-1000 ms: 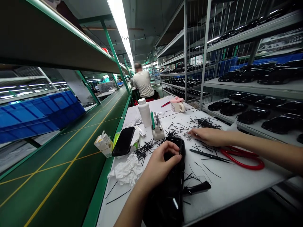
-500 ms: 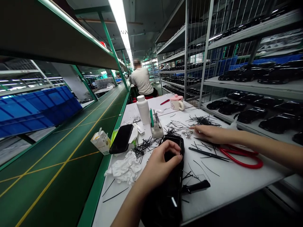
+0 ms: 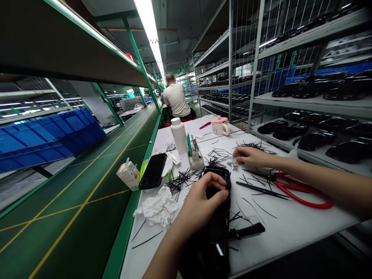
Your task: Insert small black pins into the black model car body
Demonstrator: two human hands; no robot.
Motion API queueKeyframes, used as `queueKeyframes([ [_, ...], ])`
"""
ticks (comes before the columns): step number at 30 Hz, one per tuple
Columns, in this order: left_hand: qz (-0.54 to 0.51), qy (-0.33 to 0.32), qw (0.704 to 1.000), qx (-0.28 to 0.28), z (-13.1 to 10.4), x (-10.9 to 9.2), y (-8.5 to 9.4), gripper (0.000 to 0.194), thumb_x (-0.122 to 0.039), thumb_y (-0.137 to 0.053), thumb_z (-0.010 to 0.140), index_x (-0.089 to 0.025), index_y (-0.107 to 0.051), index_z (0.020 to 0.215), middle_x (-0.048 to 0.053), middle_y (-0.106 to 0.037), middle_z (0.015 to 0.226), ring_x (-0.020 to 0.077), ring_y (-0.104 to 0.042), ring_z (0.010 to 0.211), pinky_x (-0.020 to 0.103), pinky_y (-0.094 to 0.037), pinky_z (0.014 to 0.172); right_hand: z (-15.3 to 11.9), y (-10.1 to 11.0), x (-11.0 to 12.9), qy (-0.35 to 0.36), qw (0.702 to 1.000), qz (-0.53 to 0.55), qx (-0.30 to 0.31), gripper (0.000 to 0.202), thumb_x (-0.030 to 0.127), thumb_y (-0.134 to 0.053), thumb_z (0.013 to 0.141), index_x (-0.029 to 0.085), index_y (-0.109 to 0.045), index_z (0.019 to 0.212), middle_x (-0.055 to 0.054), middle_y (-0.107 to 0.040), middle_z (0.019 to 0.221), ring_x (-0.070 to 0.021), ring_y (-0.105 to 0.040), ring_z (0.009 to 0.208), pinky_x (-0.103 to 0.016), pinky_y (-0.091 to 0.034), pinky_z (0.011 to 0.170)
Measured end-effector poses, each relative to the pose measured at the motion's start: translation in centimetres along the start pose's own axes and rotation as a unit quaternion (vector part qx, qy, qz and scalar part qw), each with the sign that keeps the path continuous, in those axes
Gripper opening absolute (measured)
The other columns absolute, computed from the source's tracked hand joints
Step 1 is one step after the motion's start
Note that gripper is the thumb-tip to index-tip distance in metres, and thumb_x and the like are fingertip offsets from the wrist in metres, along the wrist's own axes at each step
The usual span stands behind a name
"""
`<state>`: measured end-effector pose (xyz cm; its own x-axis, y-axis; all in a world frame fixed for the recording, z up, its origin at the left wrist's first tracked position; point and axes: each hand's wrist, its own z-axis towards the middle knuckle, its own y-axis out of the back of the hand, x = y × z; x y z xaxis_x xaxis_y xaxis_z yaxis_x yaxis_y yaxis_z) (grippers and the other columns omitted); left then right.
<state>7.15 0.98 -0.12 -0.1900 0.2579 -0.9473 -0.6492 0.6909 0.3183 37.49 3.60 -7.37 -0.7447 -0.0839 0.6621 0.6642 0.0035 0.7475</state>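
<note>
My left hand (image 3: pixel 203 197) rests curved over a glossy black car-shaped body (image 3: pixel 207 244), its fingers wrapped at the far right edge. At the right, my right hand (image 3: pixel 247 156) has its fingertips pressed together beside a small pile of silvery bits (image 3: pixel 233 165); anything between them is too small to name. Thin black strips (image 3: pixel 180 181) lie scattered around. Scissors with red handles (image 3: pixel 303 190) are below my right forearm, near black tweezers (image 3: pixel 261 189). A black-handled tool (image 3: pixel 248 231) sits just right of the black body.
A white bottle (image 3: pixel 179 135), a holder with a green tool (image 3: pixel 195 157), a lidded mug (image 3: pixel 220 126), a phone (image 3: pixel 153 171) and crumpled tissue (image 3: pixel 158 206) stand or lie on the table. A conveyor (image 3: pixel 95 186) runs left; racks of black car bodies (image 3: pixel 308 100) line the right. A person sits ahead.
My right hand has lifted and drawn its fingers together at the far side of the silvery pile. My left hand keeps its place on the black body. The view has shifted slightly.
</note>
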Motion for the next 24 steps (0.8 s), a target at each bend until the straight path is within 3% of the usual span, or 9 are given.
queueKeyframes([
  [5, 0.003, -0.005, 1.0, 0.002, -0.1, 0.1, 0.0, 0.009, -0.017, -0.064, 0.084, -0.019, -0.059, 0.091, -0.002, -0.061, 0.089, 0.0124, -0.057, 0.089, 0.024, -0.04, 0.083, 0.2, 0.2, 0.1, -0.012, 1.0, 0.015, 0.022, 0.026, 0.038, -0.051, 0.085, 0.018, -0.065, 0.094, -0.006, -0.069, 0.087, -0.0216, -0.063, 0.08, -0.032, -0.047, 0.073],
  [13, 0.009, -0.006, 1.0, 0.001, -0.1, 0.1, 0.0, 0.009, -0.017, -0.063, 0.083, -0.019, -0.06, 0.091, -0.001, -0.062, 0.09, 0.0135, -0.058, 0.089, 0.025, -0.041, 0.084, 0.3, 0.3, -0.2, -0.006, 1.0, 0.011, 0.026, 0.027, 0.039, -0.05, 0.085, 0.019, -0.065, 0.094, -0.005, -0.07, 0.085, -0.0213, -0.064, 0.08, -0.031, -0.047, 0.071],
  [18, 0.012, -0.013, 1.0, 0.002, -0.1, 0.0, 0.0, 0.008, -0.019, -0.063, 0.083, -0.019, -0.06, 0.091, 0.001, -0.063, 0.091, 0.0159, -0.059, 0.09, 0.028, -0.041, 0.084, -0.2, 0.2, 0.3, 0.01, 0.999, -0.029, 0.016, 0.026, 0.038, -0.052, 0.083, 0.018, -0.066, 0.091, -0.007, -0.069, 0.086, -0.0214, -0.061, 0.077, -0.031, -0.044, 0.067],
  [24, 0.019, -0.016, 1.0, -0.001, -0.2, 0.1, -0.1, 0.009, -0.018, -0.063, 0.083, -0.019, -0.06, 0.092, 0.001, -0.063, 0.091, 0.0159, -0.059, 0.091, 0.027, -0.041, 0.083, -1.2, -0.2, 1.3, 0.054, 0.995, -0.084, 0.028, 0.016, 0.029, -0.054, 0.077, 0.02, -0.066, 0.083, -0.006, -0.068, 0.086, -0.0223, -0.06, 0.081, -0.032, -0.044, 0.073],
])
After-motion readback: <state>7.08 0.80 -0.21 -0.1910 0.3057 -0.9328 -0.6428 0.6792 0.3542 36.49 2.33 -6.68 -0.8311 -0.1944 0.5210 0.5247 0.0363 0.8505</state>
